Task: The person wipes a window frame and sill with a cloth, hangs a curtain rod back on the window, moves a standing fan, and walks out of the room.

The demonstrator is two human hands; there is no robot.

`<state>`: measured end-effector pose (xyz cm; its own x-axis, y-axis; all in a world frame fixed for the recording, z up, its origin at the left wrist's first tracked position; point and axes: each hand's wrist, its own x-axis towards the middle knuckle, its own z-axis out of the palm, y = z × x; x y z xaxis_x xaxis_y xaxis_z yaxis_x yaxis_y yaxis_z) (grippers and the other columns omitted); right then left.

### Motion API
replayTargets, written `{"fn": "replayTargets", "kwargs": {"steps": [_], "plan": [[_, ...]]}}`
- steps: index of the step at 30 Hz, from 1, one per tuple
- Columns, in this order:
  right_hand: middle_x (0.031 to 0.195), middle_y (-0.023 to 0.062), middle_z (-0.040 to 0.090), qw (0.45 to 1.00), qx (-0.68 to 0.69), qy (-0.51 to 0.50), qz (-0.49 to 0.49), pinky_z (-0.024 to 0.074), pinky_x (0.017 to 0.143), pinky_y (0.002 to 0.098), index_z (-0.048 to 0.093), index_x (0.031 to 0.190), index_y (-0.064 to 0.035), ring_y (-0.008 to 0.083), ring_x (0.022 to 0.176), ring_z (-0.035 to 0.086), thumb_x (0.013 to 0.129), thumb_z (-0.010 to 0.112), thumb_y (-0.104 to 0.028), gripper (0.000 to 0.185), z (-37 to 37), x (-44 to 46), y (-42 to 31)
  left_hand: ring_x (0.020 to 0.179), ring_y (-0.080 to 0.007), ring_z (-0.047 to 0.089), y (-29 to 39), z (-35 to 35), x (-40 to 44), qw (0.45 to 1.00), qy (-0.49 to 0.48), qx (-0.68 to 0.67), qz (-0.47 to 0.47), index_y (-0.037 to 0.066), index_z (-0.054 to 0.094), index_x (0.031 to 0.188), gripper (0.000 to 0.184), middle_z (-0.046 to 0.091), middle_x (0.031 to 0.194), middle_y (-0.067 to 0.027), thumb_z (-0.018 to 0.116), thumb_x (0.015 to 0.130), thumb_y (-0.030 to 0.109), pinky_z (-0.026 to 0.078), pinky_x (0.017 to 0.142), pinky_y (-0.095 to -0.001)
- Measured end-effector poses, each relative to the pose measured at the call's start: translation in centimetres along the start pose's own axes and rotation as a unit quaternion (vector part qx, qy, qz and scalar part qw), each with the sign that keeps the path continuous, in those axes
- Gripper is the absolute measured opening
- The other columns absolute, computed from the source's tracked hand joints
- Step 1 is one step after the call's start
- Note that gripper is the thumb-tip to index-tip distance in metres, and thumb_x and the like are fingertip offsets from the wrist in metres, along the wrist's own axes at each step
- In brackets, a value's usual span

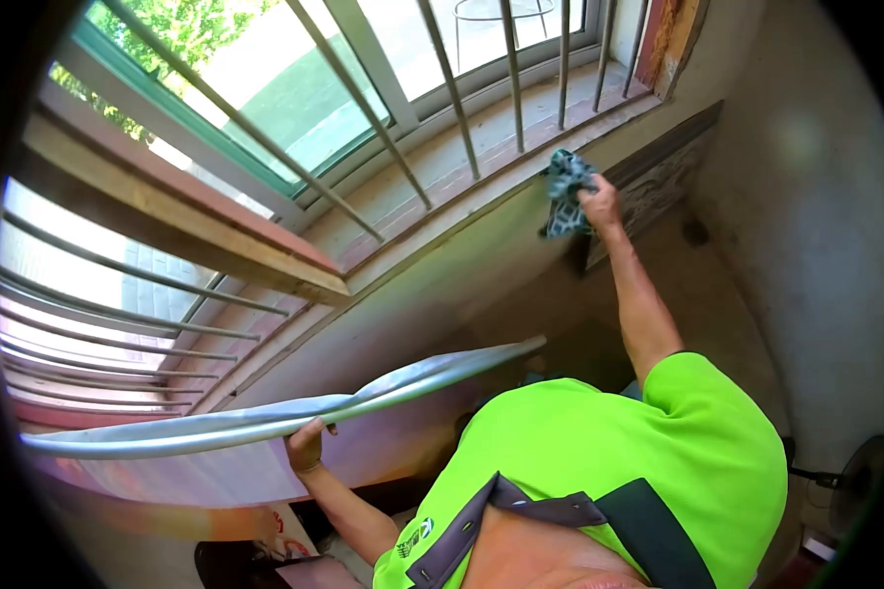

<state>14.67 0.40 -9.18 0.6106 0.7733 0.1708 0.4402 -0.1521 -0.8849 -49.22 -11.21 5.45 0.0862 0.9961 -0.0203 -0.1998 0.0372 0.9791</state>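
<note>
My right hand (601, 203), at the end of an outstretched arm, is closed on a bunched teal-and-white patterned cloth (568, 193). The cloth hangs in front of the wall just below the window sill (521, 162); whether it touches the wall I cannot tell. Lower left, my left hand (307, 445) grips the edge of a long, pale, sheet-like thing (196, 429). Its upper edge is folded and whitish-blue, and its near side is pinkish-purple. Part of the left fingers is hidden behind that edge.
Metal bars (452, 88) run across the windows, with a wooden post (216, 221) between the two openings. A dark-edged framed panel (653, 187) leans near the right corner. A round, fan-like object (859, 481) stands at the lower right, and bags and dark items lie at the bottom left.
</note>
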Motion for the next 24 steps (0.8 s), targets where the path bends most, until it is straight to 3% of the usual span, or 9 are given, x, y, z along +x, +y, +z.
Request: {"fn": "replayTargets", "kwargs": {"steps": [3, 5, 6, 10, 13, 15, 19, 21, 24], "plan": [[0.096, 0.0257, 0.067, 0.985, 0.055, 0.160, 0.024, 0.0494, 0.081, 0.0444, 0.064, 0.106, -0.0013, 0.0428, 0.091, 0.063, 0.078, 0.062, -0.018, 0.033, -2.2, 1.9, -0.4, 0.069, -0.0283, 0.059, 0.8, 1.3, 0.3, 1.000, -0.003, 0.001, 0.008, 0.001, 0.059, 0.105, 0.032, 0.063, 0.088, -0.0157, 0.063, 0.073, 0.001, 0.050, 0.056, -0.0390], [0.102, 0.0249, 0.064, 0.966, -0.061, 0.234, -0.094, 0.0494, 0.083, 0.0466, 0.065, 0.110, -0.0054, 0.0431, 0.097, 0.061, 0.079, 0.063, -0.017, 0.033, -2.9, 3.5, -1.1, 0.069, -0.0283, 0.059, 0.9, 1.9, 0.8, 1.000, -0.012, 0.009, 0.006, 0.001, 0.058, 0.106, 0.033, 0.063, 0.088, -0.0156, 0.064, 0.073, 0.002, 0.049, 0.056, -0.0389], [0.107, 0.0251, 0.060, 0.979, -0.128, 0.116, -0.111, 0.0498, 0.084, 0.0490, 0.062, 0.115, -0.0080, 0.0435, 0.100, 0.060, 0.079, 0.065, -0.017, 0.038, -3.0, 3.3, -3.8, 0.069, -0.0280, 0.059, 1.3, 2.8, 1.4, 1.000, -0.021, 0.006, 0.019, 0.001, 0.058, 0.107, 0.034, 0.062, 0.088, -0.0155, 0.064, 0.074, 0.004, 0.049, 0.055, -0.0386], [0.108, 0.0257, 0.057, 0.953, -0.179, -0.019, -0.244, 0.0503, 0.083, 0.0502, 0.059, 0.120, -0.0099, 0.0438, 0.098, 0.059, 0.078, 0.063, -0.016, 0.042, -3.2, 4.1, -4.1, 0.068, -0.0274, 0.058, 2.1, 3.8, 2.5, 0.997, -0.065, 0.015, 0.044, 0.001, 0.057, 0.109, 0.036, 0.062, 0.089, -0.0160, 0.063, 0.074, 0.008, 0.047, 0.055, -0.0382], [0.100, 0.0275, 0.058, 0.957, -0.192, 0.157, -0.152, 0.0477, 0.085, 0.0515, 0.060, 0.103, -0.0035, 0.0472, 0.093, 0.055, 0.076, 0.057, -0.009, 0.028, -4.5, 8.9, 1.0, 0.070, -0.0246, 0.058, 1.8, 3.4, 2.7, 0.996, -0.076, 0.026, 0.044, 0.003, 0.056, 0.111, 0.038, 0.061, 0.093, -0.0143, 0.066, 0.075, 0.012, 0.046, 0.052, -0.0353], [0.086, 0.0272, 0.064, 0.956, -0.231, 0.179, -0.035, 0.0495, 0.080, 0.0529, 0.061, 0.097, -0.0007, 0.0476, 0.087, 0.061, 0.072, 0.059, -0.017, 0.030, -7.2, 11.1, 4.4, 0.068, -0.0261, 0.058, 2.2, 4.1, 2.3, 0.997, -0.063, 0.016, 0.051, 0.001, 0.056, 0.110, 0.039, 0.061, 0.091, -0.0158, 0.065, 0.074, 0.010, 0.046, 0.053, -0.0369], [0.103, 0.0251, 0.067, 0.958, -0.132, 0.236, 0.095, 0.0513, 0.081, 0.0445, 0.063, 0.101, -0.0009, 0.0394, 0.096, 0.065, 0.074, 0.064, -0.026, 0.037, -7.0, 10.9, 6.6, 0.065, -0.0273, 0.057, 1.9, 4.0, 2.5, 0.997, -0.051, 0.008, 0.055, -0.001, 0.057, 0.110, 0.039, 0.061, 0.089, -0.0175, 0.064, 0.072, 0.008, 0.047, 0.054, -0.0381], [0.100, 0.0289, 0.065, 0.981, -0.052, 0.182, 0.038, 0.0512, 0.080, 0.0483, 0.062, 0.100, 0.0010, 0.0450, 0.095, 0.064, 0.073, 0.063, -0.025, 0.037, -5.0, 9.7, 6.3, 0.064, -0.0272, 0.057, 1.8, 3.9, 2.6, 0.997, -0.057, 0.008, 0.055, -0.001, 0.056, 0.109, 0.039, 0.061, 0.089, -0.0175, 0.064, 0.072, 0.007, 0.047, 0.054, -0.0380], [0.097, 0.0237, 0.067, 0.988, -0.107, -0.076, -0.076, 0.0511, 0.080, 0.0423, 0.064, 0.109, -0.0024, 0.0342, 0.088, 0.065, 0.075, 0.060, -0.022, 0.039, -3.4, 6.1, 3.2, 0.067, -0.0259, 0.057, 1.8, 3.9, 3.3, 0.994, -0.080, 0.018, 0.067, 0.001, 0.056, 0.111, 0.039, 0.060, 0.090, -0.0154, 0.066, 0.074, 0.010, 0.046, 0.053, -0.0368]]}}
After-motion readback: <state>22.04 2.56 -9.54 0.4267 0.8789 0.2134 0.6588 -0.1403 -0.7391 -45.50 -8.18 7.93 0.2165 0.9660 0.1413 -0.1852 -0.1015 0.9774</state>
